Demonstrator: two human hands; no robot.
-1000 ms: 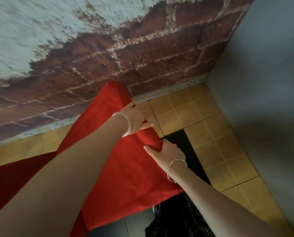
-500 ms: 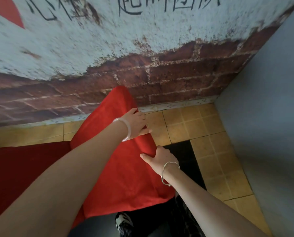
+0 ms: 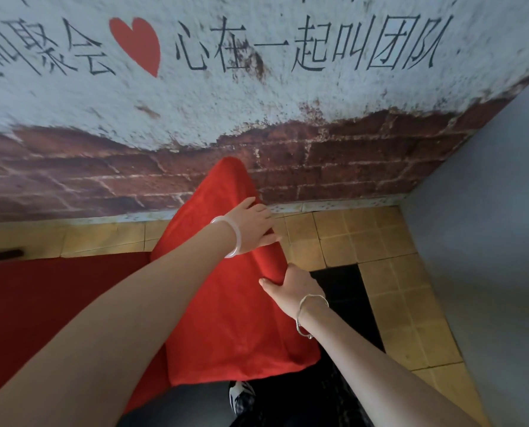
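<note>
1. Spreading and smoothing a red cloth (image 3: 232, 318) over a support hidden beneath it. Draped from a peaked far corner against the wall (image 3: 364, 167) down toward the camera, with the near right part hanging above the tiled floor (image 3: 380, 235).
2. Pressing on the cloth close to its right edge with the left grip (image 3: 254, 224): fingers straight and flat, released, clasping nothing. White bangle (image 3: 238, 238) at that wrist.
3. Pinching the cloth's right edge with the right grip (image 3: 294, 283): thumb on top, fingers tucked under the fold. Silver bracelet (image 3: 300, 309) at that wrist.
4. Judged about midway. Done: cloth laid across and mostly flat over its near part. Left, most likely: drawing the right edge straight, bringing down the raised far corner, evening the overhang.
5. Written in dark strokes on the pale upper part of the wall: "聚会", then a painted red heart (image 3: 137, 41), then "心在一起叫团队". Characters further left cut off by the frame edge and not readable.
6. No brand or label to be made out on the cloth itself.
7. Just below the cloth's near hem, a shoe (image 3: 241, 396), partly in shadow.
</note>
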